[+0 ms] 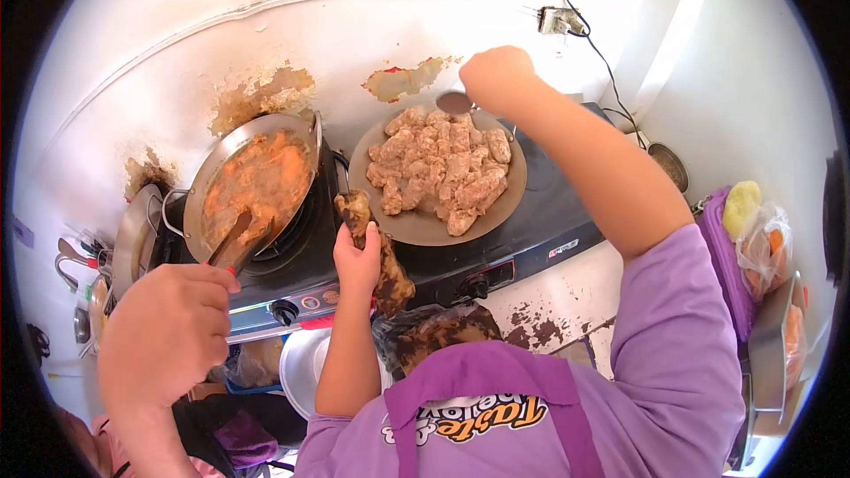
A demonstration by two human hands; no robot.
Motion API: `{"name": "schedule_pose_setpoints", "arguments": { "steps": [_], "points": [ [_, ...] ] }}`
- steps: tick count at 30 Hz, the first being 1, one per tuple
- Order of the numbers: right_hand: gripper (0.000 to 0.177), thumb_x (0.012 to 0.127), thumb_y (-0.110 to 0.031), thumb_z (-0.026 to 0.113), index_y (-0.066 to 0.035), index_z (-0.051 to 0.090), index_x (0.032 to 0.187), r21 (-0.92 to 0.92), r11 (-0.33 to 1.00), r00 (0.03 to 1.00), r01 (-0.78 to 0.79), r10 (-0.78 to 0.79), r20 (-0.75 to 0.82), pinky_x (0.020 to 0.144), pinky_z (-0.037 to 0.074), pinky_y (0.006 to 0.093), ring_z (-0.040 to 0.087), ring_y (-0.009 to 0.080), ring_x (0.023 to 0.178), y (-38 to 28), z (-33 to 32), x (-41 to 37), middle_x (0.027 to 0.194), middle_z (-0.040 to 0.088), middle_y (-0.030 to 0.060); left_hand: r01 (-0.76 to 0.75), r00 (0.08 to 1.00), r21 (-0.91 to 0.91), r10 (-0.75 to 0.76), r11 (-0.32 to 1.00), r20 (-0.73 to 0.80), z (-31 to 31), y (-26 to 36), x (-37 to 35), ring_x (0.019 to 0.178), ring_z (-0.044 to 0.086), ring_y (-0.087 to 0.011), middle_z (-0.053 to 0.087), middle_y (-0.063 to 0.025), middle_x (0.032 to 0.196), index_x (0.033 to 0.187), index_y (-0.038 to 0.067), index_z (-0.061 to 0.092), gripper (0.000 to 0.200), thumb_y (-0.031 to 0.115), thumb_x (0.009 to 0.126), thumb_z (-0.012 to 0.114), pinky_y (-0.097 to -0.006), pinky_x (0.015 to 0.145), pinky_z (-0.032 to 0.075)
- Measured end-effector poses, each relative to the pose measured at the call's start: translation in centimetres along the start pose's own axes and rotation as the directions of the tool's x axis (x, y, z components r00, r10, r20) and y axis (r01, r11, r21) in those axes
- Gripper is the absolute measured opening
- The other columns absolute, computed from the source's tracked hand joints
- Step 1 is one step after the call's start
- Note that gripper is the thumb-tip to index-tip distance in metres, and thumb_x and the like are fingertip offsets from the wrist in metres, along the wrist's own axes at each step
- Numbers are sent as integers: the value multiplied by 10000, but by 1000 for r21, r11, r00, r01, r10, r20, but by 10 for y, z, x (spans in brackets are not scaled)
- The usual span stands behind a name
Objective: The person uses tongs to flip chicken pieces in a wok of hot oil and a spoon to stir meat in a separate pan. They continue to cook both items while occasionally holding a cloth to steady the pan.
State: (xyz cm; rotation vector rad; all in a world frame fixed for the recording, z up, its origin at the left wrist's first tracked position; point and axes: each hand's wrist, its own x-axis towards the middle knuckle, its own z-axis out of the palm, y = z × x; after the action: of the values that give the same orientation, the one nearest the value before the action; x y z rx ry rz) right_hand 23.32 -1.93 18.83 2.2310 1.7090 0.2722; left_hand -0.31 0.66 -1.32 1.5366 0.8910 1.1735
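Observation:
My left hand [357, 258] is closed on a stained brown cloth [392, 276] at the near left edge of a wide pan [509, 223]. Whether a pan handle lies inside the cloth is hidden. Pale, coated meat pieces [443, 159] fill the middle of the pan. Above its far right rim, my right hand [498, 75] is closed on a small round metal spoon [454, 104] with a dark bowl; its grip is mostly hidden in my fingers. The pan sits on the right side of a black gas stove [553, 204].
At left, a co-worker's hand [168, 332] holds tongs [232, 243] in a wok [192, 204] of orange food frying in oil. Utensils [81, 257] hang by the left wall. Below the stove stands a white bucket [297, 372]. Purple cloth [722, 257] and plastic bags [766, 252] are at right.

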Motion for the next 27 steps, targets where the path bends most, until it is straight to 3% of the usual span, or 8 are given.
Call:
{"name": "schedule_pose_setpoints", "arguments": {
  "steps": [2, 3, 5, 9, 15, 18, 22, 27],
  "points": [
    [147, 717, -168, 591, -88, 668, 814, -168, 982, 996, 88, -85, 27, 595, 488, 327, 621, 207, 767, -13, 51, 13, 825, 645, 51, -7, 1000, -10, 7, 1000, 11, 1, 5, -2, 839, 543, -125, 593, -80, 941, 1030, -35, 510, 238, 79, 823, 535, -256, 764, 419],
    [164, 701, -164, 604, -100, 671, 836, -165, 986, 998, -22, 30, 50, 617, 485, 319, 618, 201, 782, -21, 85, 28, 840, 646, 43, -15, 1000, -20, 16, 1000, 20, 1, 7, -1, 841, 542, -125, 593, -80, 943, 1030, -37, 509, 239, 79, 823, 535, -255, 765, 418],
    [167, 692, -164, 601, -112, 672, 834, -259, 954, 967, 153, -91, 237, 612, 485, 324, 618, 212, 782, -24, 47, 11, 843, 646, 45, -20, 1000, -17, 20, 1000, 21, 2, 6, 1, 844, 541, -123, 591, -80, 947, 1030, -38, 508, 240, 79, 823, 536, -253, 766, 417],
    [114, 677, -144, 580, -111, 668, 742, -71, 997, 1000, 20, -20, 8, 546, 479, 347, 623, 220, 700, 21, 28, 22, 753, 644, 54, 21, 999, -24, -21, 999, 26, 0, 6, -2, 852, 536, -117, 587, -78, 958, 1036, -37, 504, 241, 79, 826, 534, -246, 771, 413],
    [122, 680, -141, 583, -117, 672, 760, -110, 988, 993, -111, 114, 27, 541, 475, 341, 623, 215, 712, 42, 61, 47, 765, 646, 54, 27, 999, -40, -26, 999, 18, 1, 7, -2, 854, 534, -116, 586, -77, 957, 1047, -35, 497, 244, 76, 831, 526, -244, 774, 412],
    [107, 711, -156, 579, -130, 666, 768, -47, 976, 977, -214, 213, -8, 645, 450, 332, 617, 208, 751, 41, 88, 63, 806, 645, 45, 24, 1000, -25, -23, 999, 16, 2, 12, -3, 854, 533, -118, 586, -75, 953, 1047, -31, 499, 243, 81, 832, 525, -248, 777, 412],
    [69, 712, -155, 583, -138, 651, 712, -146, 977, 983, -155, 138, -120, 726, 397, 330, 610, 201, 717, 36, 101, 86, 747, 638, 43, 81, 996, -60, -79, 995, 32, -1, 0, 0, 869, 525, -123, 583, -70, 964, 1046, -27, 503, 247, 93, 832, 529, -256, 788, 408],
    [71, 709, -158, 581, -146, 624, 653, -231, 962, 977, 147, -177, -115, 751, 352, 331, 598, 183, 684, 17, 109, 130, 674, 625, 38, 108, 993, -104, -103, 989, 51, 0, 12, -2, 900, 514, -121, 570, -83, 994, 1061, -34, 485, 254, 92, 843, 518, -255, 812, 396]
  ]
}}
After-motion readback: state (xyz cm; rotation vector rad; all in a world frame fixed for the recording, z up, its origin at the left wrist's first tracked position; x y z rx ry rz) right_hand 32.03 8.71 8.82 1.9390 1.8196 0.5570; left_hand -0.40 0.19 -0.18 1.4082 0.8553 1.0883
